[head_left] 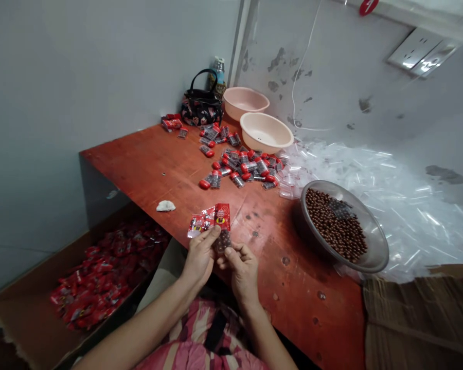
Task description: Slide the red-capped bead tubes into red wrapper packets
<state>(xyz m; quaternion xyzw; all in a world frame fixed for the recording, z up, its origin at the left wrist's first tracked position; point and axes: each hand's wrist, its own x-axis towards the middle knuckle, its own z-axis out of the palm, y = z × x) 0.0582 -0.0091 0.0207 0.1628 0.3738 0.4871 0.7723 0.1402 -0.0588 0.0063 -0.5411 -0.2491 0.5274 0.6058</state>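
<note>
My left hand (200,257) and my right hand (242,268) meet at the near edge of a red wooden table (165,164). Together they pinch a small clear packet with a red label (222,226), filled with dark brown beads. My left hand also grips a few flat red-printed empty packets (198,223) fanned out to the left. A metal bowl (374,252) of brown beads (334,226) sits to the right. Several filled red-capped packets (243,167) lie scattered further back.
Two pink plastic basins (266,131) and a black handbag (201,108) stand at the far wall. A heap of clear plastic pieces (393,190) covers the right side. A cardboard box of red packets (100,277) sits low on the left. A crumpled white scrap (165,206) lies on the table.
</note>
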